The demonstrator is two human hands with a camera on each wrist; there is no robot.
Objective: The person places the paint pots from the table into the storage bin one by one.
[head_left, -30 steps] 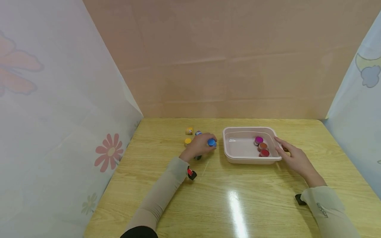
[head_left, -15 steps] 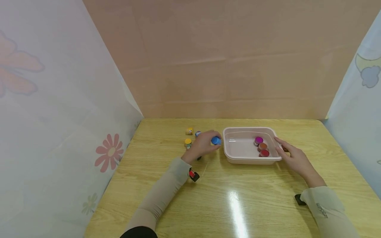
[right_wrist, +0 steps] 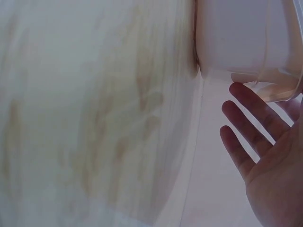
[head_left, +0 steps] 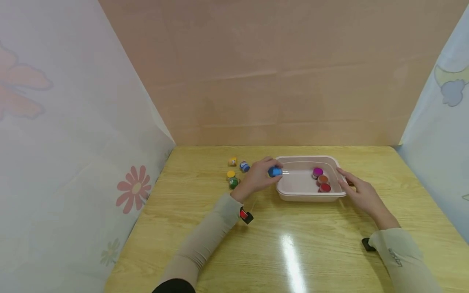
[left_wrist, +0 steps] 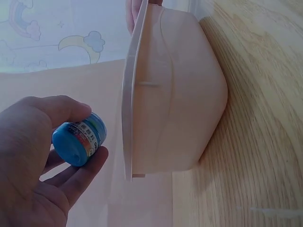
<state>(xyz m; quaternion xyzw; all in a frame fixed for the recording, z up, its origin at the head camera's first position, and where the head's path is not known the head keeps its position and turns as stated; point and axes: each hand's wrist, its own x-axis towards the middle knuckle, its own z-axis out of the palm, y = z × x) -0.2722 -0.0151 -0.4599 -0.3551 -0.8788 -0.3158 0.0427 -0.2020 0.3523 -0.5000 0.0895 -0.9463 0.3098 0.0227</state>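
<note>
My left hand (head_left: 259, 176) pinches a small blue paint jar (left_wrist: 79, 139) between thumb and fingers, at the left rim of a pale pink plastic box (head_left: 300, 194). In the left wrist view the jar is tilted, its blue lid toward the palm, apart from the box wall. My right hand (head_left: 362, 198) holds the box's right rim, thumb and forefinger over it, other fingers spread below. Inside the box, on its right side, stand a purple-lidded jar (head_left: 317, 172), an orange-brown-lidded jar (head_left: 323, 179) and a red-lidded jar (head_left: 324, 187).
On the wooden table (head_left: 278, 244), left of the box, are a yellow jar (head_left: 232, 161) and a blue jar (head_left: 244, 166) lying down, a yellow-lidded jar (head_left: 231, 174) and a green jar (head_left: 233, 183). A brown sheet (head_left: 278, 81) hangs behind; patterned cloths flank both sides.
My left hand has carried the blue paint jar rightward to the box's left rim, uncovering the jars behind it. My right hand stays on the right rim.
</note>
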